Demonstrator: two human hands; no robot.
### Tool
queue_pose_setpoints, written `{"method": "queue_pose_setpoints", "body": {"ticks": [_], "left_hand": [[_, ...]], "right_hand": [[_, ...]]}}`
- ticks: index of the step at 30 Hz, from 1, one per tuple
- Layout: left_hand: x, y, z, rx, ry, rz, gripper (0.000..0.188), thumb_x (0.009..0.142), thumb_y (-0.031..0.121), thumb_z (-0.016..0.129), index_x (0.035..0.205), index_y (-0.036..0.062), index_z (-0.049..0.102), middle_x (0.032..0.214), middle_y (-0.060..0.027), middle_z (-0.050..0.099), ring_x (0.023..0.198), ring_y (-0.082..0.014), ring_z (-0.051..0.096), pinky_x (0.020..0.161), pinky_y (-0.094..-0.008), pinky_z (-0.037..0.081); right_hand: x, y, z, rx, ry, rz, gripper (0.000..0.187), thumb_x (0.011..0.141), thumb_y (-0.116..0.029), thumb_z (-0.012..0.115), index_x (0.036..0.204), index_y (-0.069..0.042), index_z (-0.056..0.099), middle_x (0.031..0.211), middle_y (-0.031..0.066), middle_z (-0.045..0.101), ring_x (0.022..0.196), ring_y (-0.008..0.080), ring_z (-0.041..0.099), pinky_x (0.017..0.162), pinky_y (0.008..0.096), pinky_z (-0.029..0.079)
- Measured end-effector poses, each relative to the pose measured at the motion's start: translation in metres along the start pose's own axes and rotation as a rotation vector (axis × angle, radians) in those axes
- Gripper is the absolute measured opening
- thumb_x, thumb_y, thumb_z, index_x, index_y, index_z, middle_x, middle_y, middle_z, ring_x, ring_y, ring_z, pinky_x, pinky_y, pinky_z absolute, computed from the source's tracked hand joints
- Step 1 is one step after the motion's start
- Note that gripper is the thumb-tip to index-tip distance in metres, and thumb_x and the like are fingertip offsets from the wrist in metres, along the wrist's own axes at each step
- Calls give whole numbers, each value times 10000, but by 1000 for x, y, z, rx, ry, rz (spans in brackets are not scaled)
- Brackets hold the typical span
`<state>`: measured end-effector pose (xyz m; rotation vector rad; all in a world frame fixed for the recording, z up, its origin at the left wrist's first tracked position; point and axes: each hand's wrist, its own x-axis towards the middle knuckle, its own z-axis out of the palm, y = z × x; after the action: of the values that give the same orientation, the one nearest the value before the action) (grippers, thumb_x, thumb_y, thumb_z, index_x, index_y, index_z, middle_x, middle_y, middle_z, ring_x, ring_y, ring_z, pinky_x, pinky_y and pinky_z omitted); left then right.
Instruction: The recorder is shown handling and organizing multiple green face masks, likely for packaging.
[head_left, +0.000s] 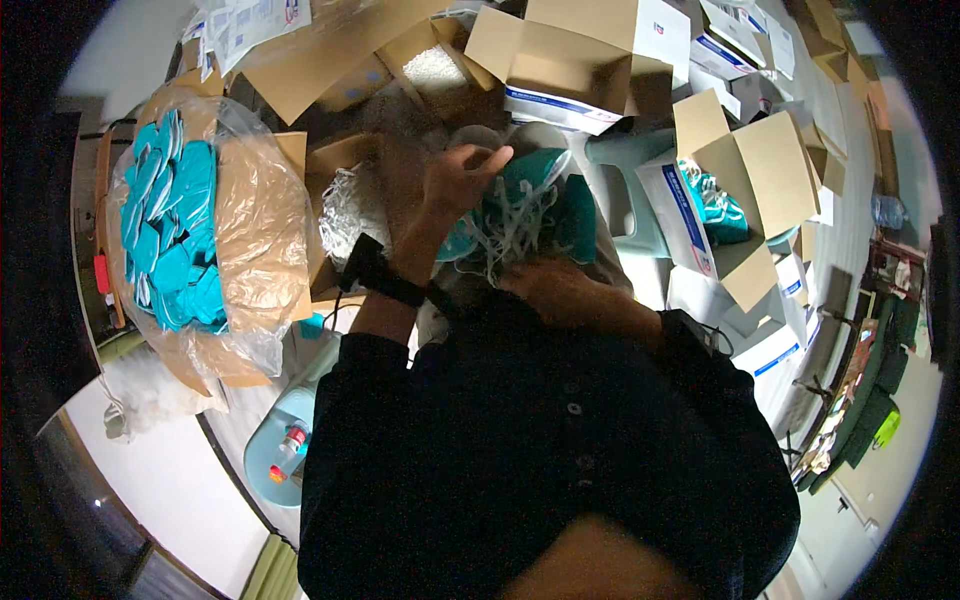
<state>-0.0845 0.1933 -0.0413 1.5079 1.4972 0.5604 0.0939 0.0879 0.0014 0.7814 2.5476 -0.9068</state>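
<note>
Now | LH [462, 183] nr teal pcs [578, 222] — thumb spread | RH [560, 287] nr straps [515, 222] — fingers: can't tell

From here I see a bundle of pads [579, 225] on the person's lap, strings [510, 228] lying over it. The left hand [462, 180] is at its left side, the right hand [555, 290] at its near edge. Left stands a string carton [340, 158]; farther left, a plastic-lined carton [262, 225] holds a pad heap [190, 285]. Behind that, a bottle [288, 450] lies on a tray-like seat [260, 435]. An open carton [570, 85] sits ahead; another, the right-hand carton [755, 180], contains more pads [715, 205].
</note>
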Motion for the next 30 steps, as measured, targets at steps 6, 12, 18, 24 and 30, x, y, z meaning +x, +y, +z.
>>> {"method": "queue_pose_setpoints", "body": {"ticks": [6, 12, 18, 24, 30], "left_hand": [[5, -3, 73, -75, 272, 348, 412, 833, 397, 628, 931, -2, 660, 886, -176, 668, 836, -314, 649, 758, -375, 504], [-1, -18, 108, 283, 282, 526, 455, 753, 353, 712, 1095, 79, 592, 1117, -141, 552, 1073, -327, 512, 942, -457, 364], [-4, 25, 92, 183, 188, 704, 309, 690, 242, 756, 941, 92, 656, 974, -84, 620, 968, -290, 557, 885, -436, 396], [-17, 63, 125, 215, -62, 1055, 430, 677, 423, 726, 925, 78, 658, 976, -92, 631, 981, -281, 549, 836, -428, 425], [2, 36, 172, 554, -404, 1003, 256, 673, 312, 696, 750, 72, 648, 805, -95, 607, 868, -301, 560, 786, -412, 450]], "right_hand": [[-5, -9, -15, 44, 11, 20, 318, 861, -82, 531, 1174, -23, 525, 1129, 152, 561, 1055, 302, 567, 885, 432, 473], [-12, -11, -14, -32, 101, -66, 268, 863, -86, 515, 1121, -25, 557, 1098, 142, 571, 1030, 294, 582, 863, 432, 479], [-7, 3, 28, -18, 299, -137, 258, 847, -81, 529, 1093, -10, 563, 1078, 165, 583, 1036, 317, 583, 882, 443, 469], [-7, 6, 40, 44, 267, -177, 235, 846, -82, 539, 1066, -8, 579, 1059, 171, 594, 1024, 313, 589, 881, 429, 471], [-17, 15, 51, 111, 280, -176, 214, 845, -82, 550, 1039, -6, 594, 1040, 178, 606, 1013, 309, 594, 880, 415, 474]]}}
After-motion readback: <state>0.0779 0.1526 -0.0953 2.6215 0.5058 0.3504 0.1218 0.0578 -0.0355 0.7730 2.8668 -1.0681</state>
